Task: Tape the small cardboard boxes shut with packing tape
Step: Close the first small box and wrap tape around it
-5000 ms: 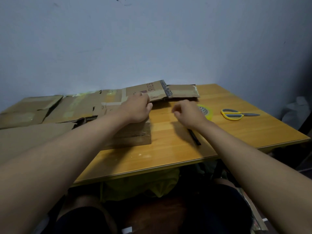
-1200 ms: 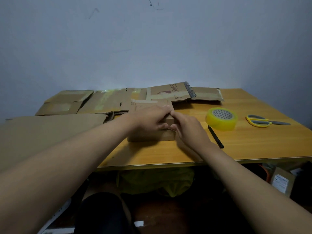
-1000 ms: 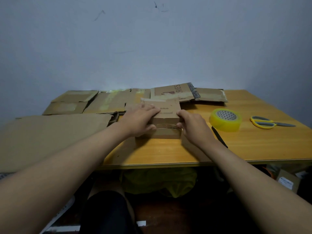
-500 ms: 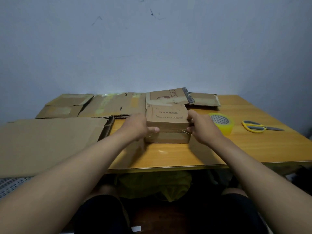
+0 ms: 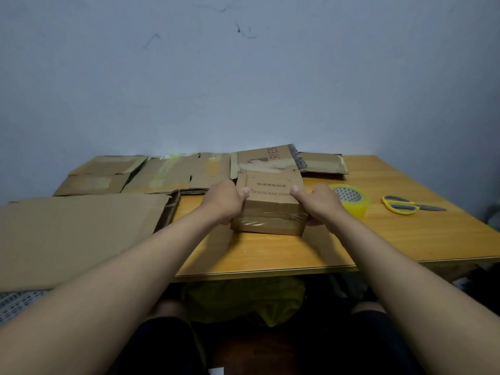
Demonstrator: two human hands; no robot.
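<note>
Both hands were clamped on the small cardboard box (image 5: 270,201): the left hand (image 5: 226,203) gripped its left side and the right hand (image 5: 320,204) its right side, with a thumb laid over each top edge. The box was held between the two hands on the wooden table (image 5: 270,255), toward the near edge, and its lid was seen folded down. A glossy band of clear tape (image 5: 267,216) was visible across the near face, below the thumbs; whether the top seam was sealed could not be told. Nothing of the box's contents was shown, as the lid was closed.

It was judged that, once either hand was lifted for the tape, the lid could spring up and the seam could open, since no strip was seen across the top. A squeeze from both sides could also bow the thin walls and wrinkle any strip laid later.

Just beyond the right hand, the yellow tape roll (image 5: 351,201) was partly hidden by it, and yellow-handled scissors (image 5: 405,207) lay further right. Flattened cardboard sheets (image 5: 173,174) lay left of and behind the grip, against the wall (image 5: 243,90).
</note>
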